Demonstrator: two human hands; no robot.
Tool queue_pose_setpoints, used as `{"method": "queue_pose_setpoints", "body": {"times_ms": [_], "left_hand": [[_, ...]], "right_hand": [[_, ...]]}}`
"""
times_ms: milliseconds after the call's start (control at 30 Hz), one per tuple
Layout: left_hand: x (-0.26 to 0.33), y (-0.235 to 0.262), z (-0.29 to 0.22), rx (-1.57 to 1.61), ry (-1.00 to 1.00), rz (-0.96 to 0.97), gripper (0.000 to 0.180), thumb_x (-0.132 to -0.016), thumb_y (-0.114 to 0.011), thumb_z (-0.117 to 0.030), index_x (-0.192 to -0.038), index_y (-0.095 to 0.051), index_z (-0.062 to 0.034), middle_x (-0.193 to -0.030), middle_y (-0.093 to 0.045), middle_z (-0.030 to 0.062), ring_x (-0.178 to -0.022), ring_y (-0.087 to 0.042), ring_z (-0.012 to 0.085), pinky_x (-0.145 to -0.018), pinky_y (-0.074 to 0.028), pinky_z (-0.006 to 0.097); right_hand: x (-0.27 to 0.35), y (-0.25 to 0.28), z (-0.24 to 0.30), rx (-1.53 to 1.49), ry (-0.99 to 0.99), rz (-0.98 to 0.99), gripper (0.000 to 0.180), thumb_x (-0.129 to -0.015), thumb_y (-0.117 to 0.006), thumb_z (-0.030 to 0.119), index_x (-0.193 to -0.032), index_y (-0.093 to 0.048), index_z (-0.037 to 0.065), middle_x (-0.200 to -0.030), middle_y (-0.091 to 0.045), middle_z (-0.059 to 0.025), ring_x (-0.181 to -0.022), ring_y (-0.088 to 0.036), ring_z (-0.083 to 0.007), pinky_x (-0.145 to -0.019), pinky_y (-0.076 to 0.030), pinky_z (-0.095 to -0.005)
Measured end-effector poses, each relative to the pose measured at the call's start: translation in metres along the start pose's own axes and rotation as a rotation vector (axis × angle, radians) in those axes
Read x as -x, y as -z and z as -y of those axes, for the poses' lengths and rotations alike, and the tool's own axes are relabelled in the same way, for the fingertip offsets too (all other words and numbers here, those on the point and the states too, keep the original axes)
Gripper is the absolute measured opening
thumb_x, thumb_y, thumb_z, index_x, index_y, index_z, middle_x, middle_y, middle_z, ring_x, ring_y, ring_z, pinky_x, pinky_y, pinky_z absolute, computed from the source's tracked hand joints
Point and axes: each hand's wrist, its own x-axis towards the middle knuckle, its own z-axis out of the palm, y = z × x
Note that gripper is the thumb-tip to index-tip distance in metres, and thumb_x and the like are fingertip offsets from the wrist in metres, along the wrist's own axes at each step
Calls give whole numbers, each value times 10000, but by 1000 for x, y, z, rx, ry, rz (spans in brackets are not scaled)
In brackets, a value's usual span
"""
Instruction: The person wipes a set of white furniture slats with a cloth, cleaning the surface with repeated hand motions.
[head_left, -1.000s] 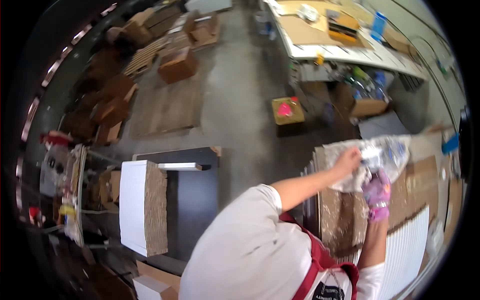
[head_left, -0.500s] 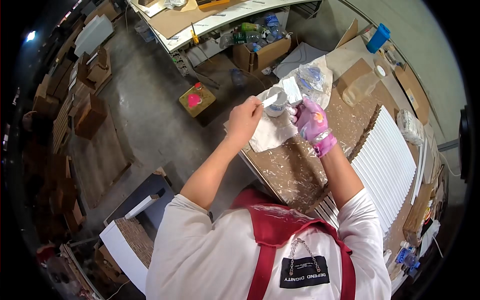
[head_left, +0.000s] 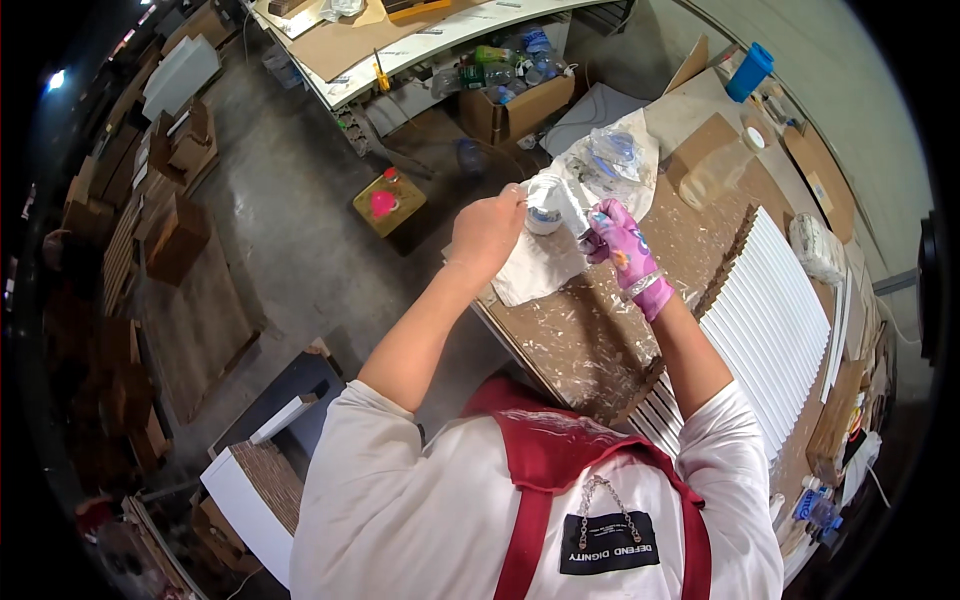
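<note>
Head view: the bare left hand is closed around the rim of a small white tub, which sits just right of its knuckles on a crumpled plastic sheet. The right hand, in a pink glove, is curled narrow around something thin whose tip meets the tub; what it is cannot be told. The two hands are close together, with the tub between them.

The sheet lies at the near-left edge of the glue-spattered bench, and that edge runs straight under the left wrist. Left of the left hand the concrete floor lies open, with one small box on it bearing a pink blob. Right of the right forearm a stack of white corrugated panels crowds the bench and leaves only a narrow strip. Beyond the hands lie a clear bag, one tape roll and one blue cup.
</note>
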Motion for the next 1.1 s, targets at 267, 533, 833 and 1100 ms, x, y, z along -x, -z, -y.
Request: {"method": "queue_pose_setpoints", "body": {"times_ms": [267,533,833,1100], "left_hand": [[7,-3,-1,1066,412,87,67,-915,-518,-81,-861,-533,-44,-605,-498,-14,-552,-444,48,-519,-337,210],[21,-32,6,1149,477,4,88,-947,-507,-107,-864,-521,-81,-631,-494,-19,-572,-432,62,-550,-330,219],[25,-46,-10,1182,462,-34,109,-954,-515,-129,-860,-513,-73,-631,-468,-23,-578,-415,60,-554,-327,218],[9,-44,15,954,427,-63,98,-930,-532,-91,-846,-538,-42,-648,-500,-2,-561,-445,48,-506,-353,219]], "right_hand": [[-3,-2,-8,-785,-184,80,193,-938,-528,257,-1031,-523,88,-897,-584,-44,-744,-566,-161,-584,-453,-277],[-10,-16,-17,-932,-212,116,242,-917,-553,234,-1091,-524,68,-928,-594,-71,-754,-562,-179,-590,-449,-296],[-1,-26,-6,-863,-173,67,199,-897,-558,208,-1046,-524,81,-871,-568,-49,-707,-547,-168,-563,-437,-274],[8,-16,8,-448,-60,-80,167,-924,-525,231,-977,-497,76,-862,-555,-49,-713,-535,-140,-591,-441,-279]]}}
